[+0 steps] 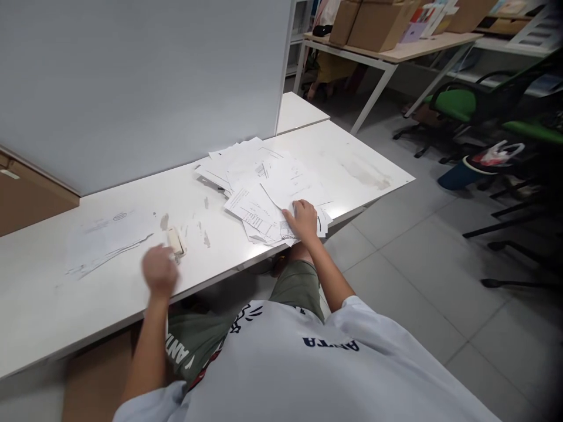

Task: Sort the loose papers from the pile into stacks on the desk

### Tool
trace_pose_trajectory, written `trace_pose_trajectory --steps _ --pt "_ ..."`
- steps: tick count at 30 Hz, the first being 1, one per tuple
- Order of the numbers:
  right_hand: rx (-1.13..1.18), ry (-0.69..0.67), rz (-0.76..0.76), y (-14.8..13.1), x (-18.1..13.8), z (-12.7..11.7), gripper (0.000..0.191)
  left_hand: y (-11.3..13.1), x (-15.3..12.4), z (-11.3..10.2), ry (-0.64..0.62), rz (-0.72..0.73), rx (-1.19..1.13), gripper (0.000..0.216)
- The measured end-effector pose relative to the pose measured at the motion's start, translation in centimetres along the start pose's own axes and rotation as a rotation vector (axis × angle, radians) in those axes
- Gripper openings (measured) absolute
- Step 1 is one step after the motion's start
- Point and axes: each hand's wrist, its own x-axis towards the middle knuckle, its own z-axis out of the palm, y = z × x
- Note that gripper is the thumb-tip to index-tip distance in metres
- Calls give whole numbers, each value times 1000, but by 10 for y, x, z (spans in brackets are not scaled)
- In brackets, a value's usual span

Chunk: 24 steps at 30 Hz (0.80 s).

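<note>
I sit at a white desk (pixel 352 170). My right hand (pixel 302 220) rests on the near edge of a loose pile of printed papers (pixel 259 181), fingers curled down onto the top sheets. My left hand (pixel 159 272) hovers at the desk's front edge, smeared by motion, close to a small cream stapler (pixel 176 241). A few flat sheets (pixel 103 240) lie left of the stapler.
A grey partition panel (pixel 145 82) stands along the back of the desk. Cardboard boxes (pixel 373 23) sit on another table behind. Green chairs (pixel 457 105) and a plastic bag (pixel 497 155) stand on the tiled floor to the right.
</note>
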Motion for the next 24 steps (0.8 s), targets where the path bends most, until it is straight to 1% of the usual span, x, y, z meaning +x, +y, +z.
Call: trace_pose_trajectory --steps 1,3,4,6,8,10,13,15,17,20,22,24 --pt "-18 -14 -31 4 6 -3 39 11 -6 15 -48 95 40 29" --pt "-55 -58 -122 9 16 -7 33 41 -11 54 -218 292 121 38" --pt "-72 -89 -180 10 21 -8 32 59 -10 76 -286 346 157 45" --pt "-107 -154 -282 11 29 -9 31 93 -5 121 -421 399 218 57" --pt "-143 -180 -315 12 35 -11 31 124 3 161 -556 447 282 67" --pt "-156 -129 -276 15 40 -19 31 148 10 194 -605 451 348 70" --pt "-105 9 -231 18 45 -37 28 173 24 229 -574 416 376 68" --pt "-63 61 -249 15 43 -48 25 183 33 242 -545 409 329 68" --pt "-34 49 -299 5 36 -52 24 187 40 247 -473 373 237 65" --pt "-42 -75 -400 -19 14 -44 27 182 43 241 -346 243 -18 54" --pt "-61 -177 -458 -36 -4 -35 27 173 40 231 -300 105 -228 50" --pt "-55 -250 -474 -50 -21 -26 24 166 36 222 -246 -19 -368 46"
